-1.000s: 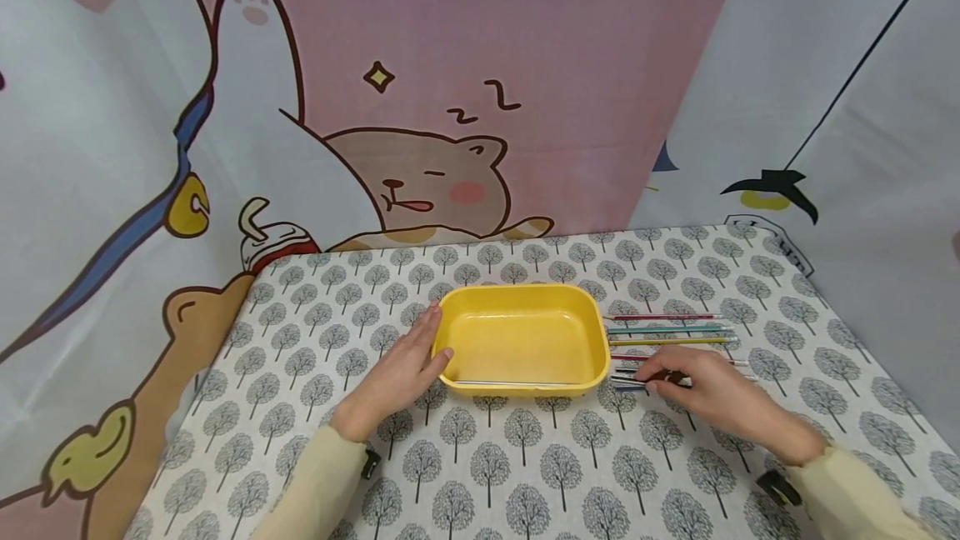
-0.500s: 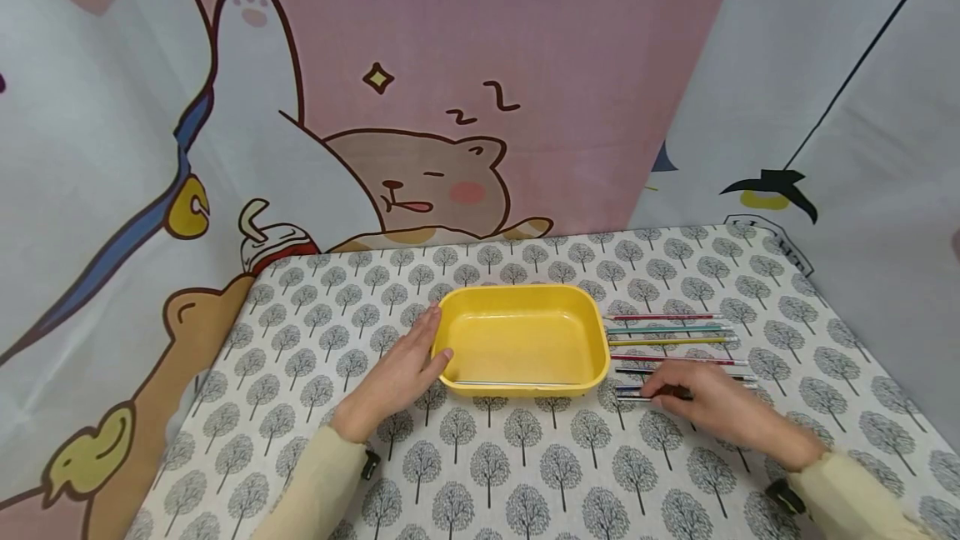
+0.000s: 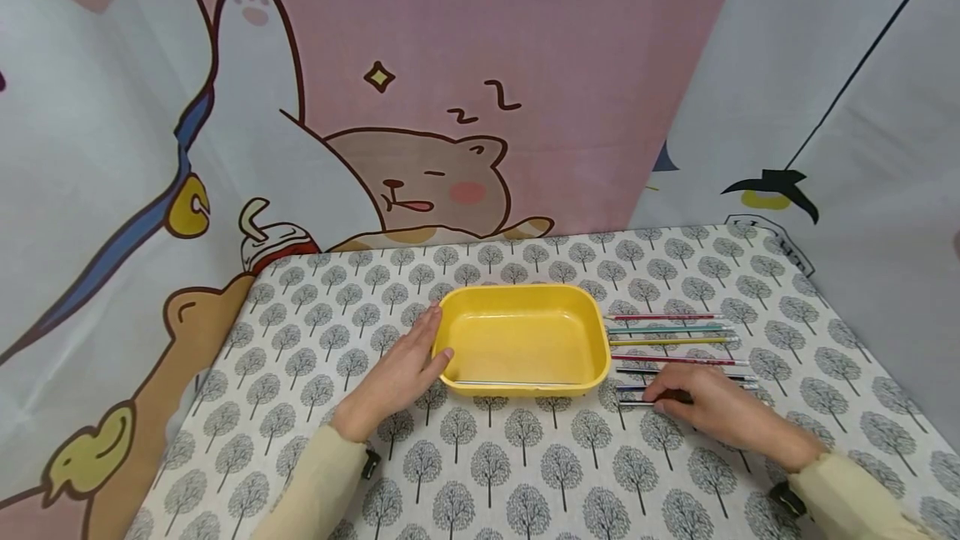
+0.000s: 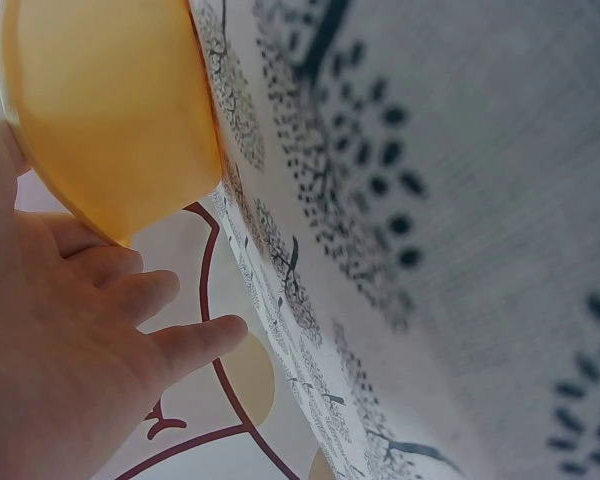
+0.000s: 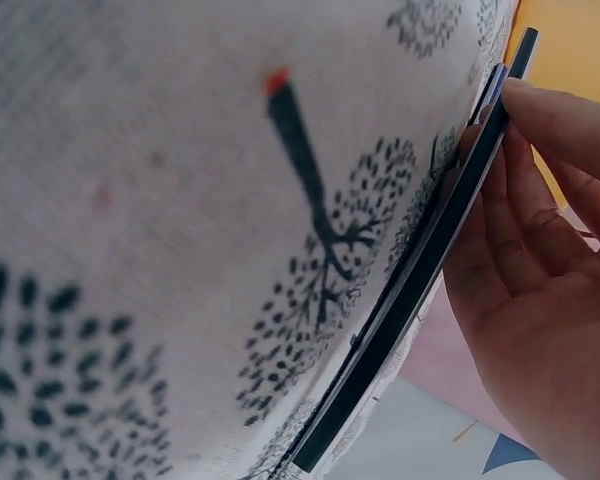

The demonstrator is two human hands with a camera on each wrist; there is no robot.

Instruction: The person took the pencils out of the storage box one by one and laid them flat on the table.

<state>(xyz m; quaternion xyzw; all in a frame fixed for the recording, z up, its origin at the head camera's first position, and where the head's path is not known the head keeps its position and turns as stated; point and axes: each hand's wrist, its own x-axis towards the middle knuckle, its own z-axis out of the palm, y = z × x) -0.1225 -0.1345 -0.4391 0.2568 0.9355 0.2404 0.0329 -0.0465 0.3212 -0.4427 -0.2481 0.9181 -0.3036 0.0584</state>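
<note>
My left hand (image 3: 397,369) rests on the left end of a yellow tray (image 3: 525,288). In the left wrist view its fingers lie fairly straight along the outer wall. One silvery pencil-like rod (image 3: 517,383) lies inside, along the tray's near wall. Right of the tray, my right hand (image 3: 701,398) pinches a dark pencil (image 5: 410,265) between thumb and fingers, low over the cloth. Just beyond it is a blue pencil (image 3: 630,388), partly hidden by the hand. Farther back lie a black pencil (image 3: 633,371) and a red pencil (image 3: 675,360).
A yellow pencil (image 3: 671,342), a teal pencil (image 3: 667,329) and another red pencil (image 3: 663,317) lie roughly parallel toward the back right. The tree-print cloth (image 3: 525,473) covers the table. A cartoon-printed curtain (image 3: 585,65) hangs behind it.
My right hand has shifted slightly toward the near edge, the dark pencil now separated from the blue and black ones. The left hand and tray look unmoved.
</note>
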